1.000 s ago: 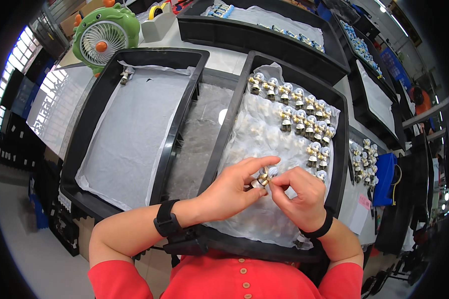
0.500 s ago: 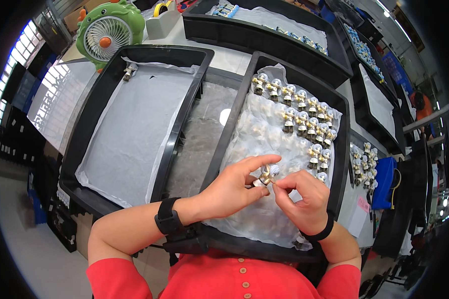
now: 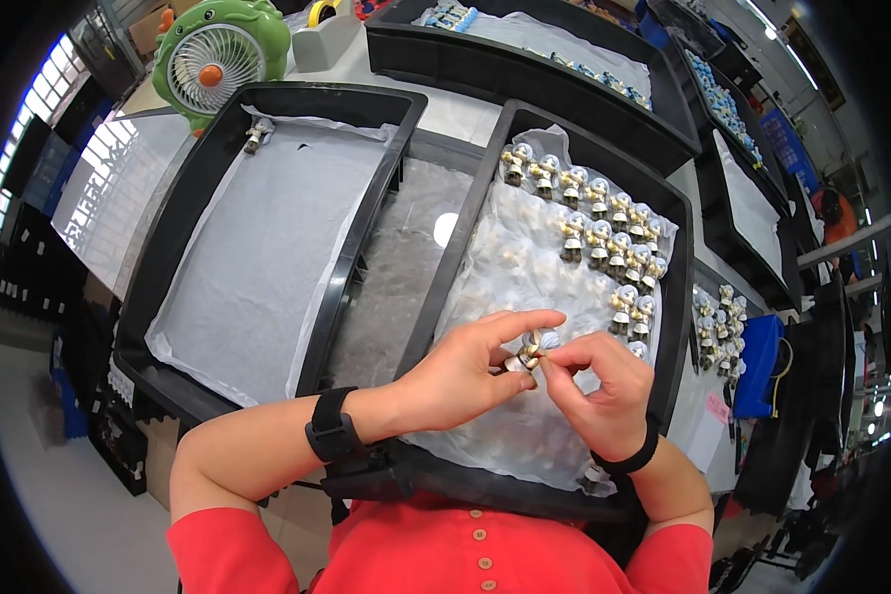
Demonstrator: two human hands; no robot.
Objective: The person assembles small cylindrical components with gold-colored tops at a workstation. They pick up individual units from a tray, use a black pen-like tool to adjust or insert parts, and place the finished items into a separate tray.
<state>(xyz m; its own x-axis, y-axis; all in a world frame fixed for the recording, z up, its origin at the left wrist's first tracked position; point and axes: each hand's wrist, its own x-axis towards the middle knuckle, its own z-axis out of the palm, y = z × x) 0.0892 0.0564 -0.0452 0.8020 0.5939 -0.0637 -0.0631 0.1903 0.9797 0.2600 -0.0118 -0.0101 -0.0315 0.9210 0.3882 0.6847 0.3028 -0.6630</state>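
Note:
A small figurine (image 3: 525, 358) with pale hair and a white-and-gold outfit is held tilted over the right-hand tray. Thumb and fingers of my left hand (image 3: 475, 371) are closed around its body. My right hand (image 3: 599, 381) pinches at the figurine's side near the head; whether a small part sits between those fingertips is hidden. Beneath both hands lies white tissue paper (image 3: 515, 257) with faint lumps showing through, lining the black tray (image 3: 428, 332). Rows of similar figurines (image 3: 599, 238) lie on the tissue toward the tray's far and right sides.
To the left, another black tray (image 3: 148, 287) lined with white sheet holds one figurine (image 3: 257, 136) in its far corner. A green fan (image 3: 213, 69) and a tape dispenser (image 3: 325, 42) stand behind. More figurines (image 3: 720, 332) and a blue bin (image 3: 759, 366) sit at right.
My right fingers have moved slightly left and up, closer against the figurine's head. The left hand keeps its grip, shifted only a little.

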